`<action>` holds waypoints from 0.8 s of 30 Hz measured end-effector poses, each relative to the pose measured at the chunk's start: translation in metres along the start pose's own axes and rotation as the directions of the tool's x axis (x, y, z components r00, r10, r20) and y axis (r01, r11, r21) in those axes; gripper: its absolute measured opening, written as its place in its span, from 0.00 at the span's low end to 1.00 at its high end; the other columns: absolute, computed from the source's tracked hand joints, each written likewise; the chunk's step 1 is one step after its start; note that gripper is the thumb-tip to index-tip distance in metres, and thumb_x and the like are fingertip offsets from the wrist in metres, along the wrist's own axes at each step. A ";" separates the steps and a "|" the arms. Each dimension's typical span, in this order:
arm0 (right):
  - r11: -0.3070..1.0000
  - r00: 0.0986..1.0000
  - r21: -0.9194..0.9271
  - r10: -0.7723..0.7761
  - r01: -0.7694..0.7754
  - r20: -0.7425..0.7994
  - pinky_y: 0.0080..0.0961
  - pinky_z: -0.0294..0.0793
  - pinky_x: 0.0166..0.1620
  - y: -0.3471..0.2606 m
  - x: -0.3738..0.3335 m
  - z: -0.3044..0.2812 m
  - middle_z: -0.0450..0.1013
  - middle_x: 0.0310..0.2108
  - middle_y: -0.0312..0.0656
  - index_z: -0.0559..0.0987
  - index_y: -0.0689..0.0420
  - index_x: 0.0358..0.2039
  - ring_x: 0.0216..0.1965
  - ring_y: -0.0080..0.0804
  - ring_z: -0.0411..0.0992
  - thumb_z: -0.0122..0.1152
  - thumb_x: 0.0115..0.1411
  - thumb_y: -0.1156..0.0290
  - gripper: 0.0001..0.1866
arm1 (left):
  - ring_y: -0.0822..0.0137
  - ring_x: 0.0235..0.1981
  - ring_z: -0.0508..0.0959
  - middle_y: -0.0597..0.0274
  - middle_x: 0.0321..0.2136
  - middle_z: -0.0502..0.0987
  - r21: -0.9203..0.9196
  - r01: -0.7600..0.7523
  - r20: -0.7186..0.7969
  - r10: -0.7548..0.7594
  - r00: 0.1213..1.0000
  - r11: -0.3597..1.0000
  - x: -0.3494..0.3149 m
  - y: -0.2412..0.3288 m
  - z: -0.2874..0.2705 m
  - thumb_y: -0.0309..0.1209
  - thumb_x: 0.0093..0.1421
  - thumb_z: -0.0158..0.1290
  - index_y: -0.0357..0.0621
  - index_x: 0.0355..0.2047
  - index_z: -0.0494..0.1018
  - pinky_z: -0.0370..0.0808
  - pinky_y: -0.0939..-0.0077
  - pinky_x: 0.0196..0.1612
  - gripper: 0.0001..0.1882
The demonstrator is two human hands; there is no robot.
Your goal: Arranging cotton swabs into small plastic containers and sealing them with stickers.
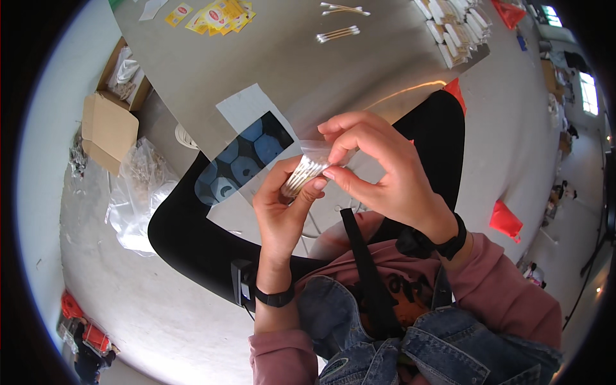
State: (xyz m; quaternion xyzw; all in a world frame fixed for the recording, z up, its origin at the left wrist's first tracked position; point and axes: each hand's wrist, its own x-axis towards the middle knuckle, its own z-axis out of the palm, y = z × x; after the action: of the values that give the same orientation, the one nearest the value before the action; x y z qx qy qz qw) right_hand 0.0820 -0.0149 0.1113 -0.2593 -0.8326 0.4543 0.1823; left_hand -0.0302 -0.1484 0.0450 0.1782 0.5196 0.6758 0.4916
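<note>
In front of my chest, a small clear plastic bag [307, 172] full of white-tipped cotton swabs is in my left hand [280, 204], its thumb across the front and fingers behind. My right hand [385, 168] pinches the bag's upper right edge between thumb and fingers, near the opening. The swabs lie side by side inside, tilted, with their tips toward the top right. Whether the bag's mouth is sealed, I cannot tell.
On the grey table [186, 70] lie loose cotton swabs [338, 34], yellow packets [221, 16] and a stack of filled swab bags [454, 29]. A white sheet [247, 102] sits at its near edge. An open cardboard box [110, 125] and a plastic bag [138, 205] are on the floor at left.
</note>
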 end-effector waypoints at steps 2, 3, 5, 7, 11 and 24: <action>1.000 1.000 0.008 0.005 -0.005 0.000 0.28 0.76 0.47 0.000 0.001 0.000 0.75 0.46 0.45 0.76 0.59 0.31 0.45 0.36 0.77 0.70 0.49 0.83 0.11 | 0.73 0.34 0.79 0.62 0.35 0.79 0.007 0.000 -0.001 0.000 1.000 1.000 0.000 0.000 -0.001 0.25 0.62 0.60 0.35 0.45 0.73 0.83 0.76 0.36 0.12; 1.000 1.000 0.005 -0.005 0.005 0.001 0.28 0.76 0.47 0.000 0.001 0.000 0.76 0.46 0.45 0.76 0.59 0.31 0.45 0.36 0.77 0.70 0.48 0.82 0.12 | 0.73 0.34 0.79 0.62 0.35 0.79 0.014 0.000 0.000 0.000 1.000 1.000 0.000 0.000 -0.002 0.25 0.62 0.60 0.34 0.44 0.74 0.83 0.76 0.36 0.12; 1.000 1.000 0.004 -0.014 0.014 0.003 0.28 0.76 0.46 0.000 0.002 0.000 0.76 0.46 0.45 0.75 0.58 0.30 0.45 0.36 0.78 0.70 0.48 0.82 0.12 | 0.74 0.34 0.79 0.62 0.36 0.80 -0.001 0.008 0.005 -0.008 1.000 1.000 -0.002 -0.002 -0.004 0.24 0.61 0.62 0.34 0.46 0.75 0.81 0.78 0.38 0.14; 1.000 0.999 0.013 -0.025 0.025 0.028 0.27 0.77 0.46 0.000 0.002 -0.001 0.76 0.46 0.44 0.75 0.58 0.30 0.45 0.35 0.78 0.69 0.48 0.82 0.11 | 0.75 0.35 0.79 0.62 0.37 0.80 -0.018 0.016 0.014 -0.016 1.000 1.000 -0.002 -0.003 -0.005 0.24 0.59 0.63 0.34 0.47 0.75 0.78 0.80 0.39 0.16; 0.997 0.997 -0.004 -0.080 0.080 -0.009 0.28 0.77 0.36 0.004 0.004 -0.001 0.75 0.42 0.42 0.72 0.56 0.28 0.35 0.38 0.77 0.69 0.48 0.80 0.12 | 0.75 0.35 0.79 0.63 0.37 0.80 -0.020 0.031 0.011 -0.031 0.999 0.999 -0.002 -0.003 -0.003 0.23 0.59 0.63 0.34 0.47 0.76 0.78 0.80 0.39 0.16; 1.000 0.996 0.021 -0.023 0.021 0.082 0.24 0.75 0.42 0.006 0.000 -0.005 0.76 0.44 0.42 0.74 0.59 0.29 0.38 0.28 0.75 0.69 0.47 0.82 0.12 | 0.74 0.36 0.79 0.63 0.37 0.79 -0.002 0.044 0.016 -0.044 0.999 0.999 -0.003 -0.001 -0.003 0.23 0.59 0.63 0.34 0.46 0.76 0.77 0.80 0.40 0.16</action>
State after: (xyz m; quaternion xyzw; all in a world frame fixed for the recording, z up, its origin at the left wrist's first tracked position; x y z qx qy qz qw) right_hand 0.0863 -0.0091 0.1089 -0.2295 -0.8375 0.4709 0.1555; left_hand -0.0305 -0.1531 0.0434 0.1716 0.5189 0.6640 0.5104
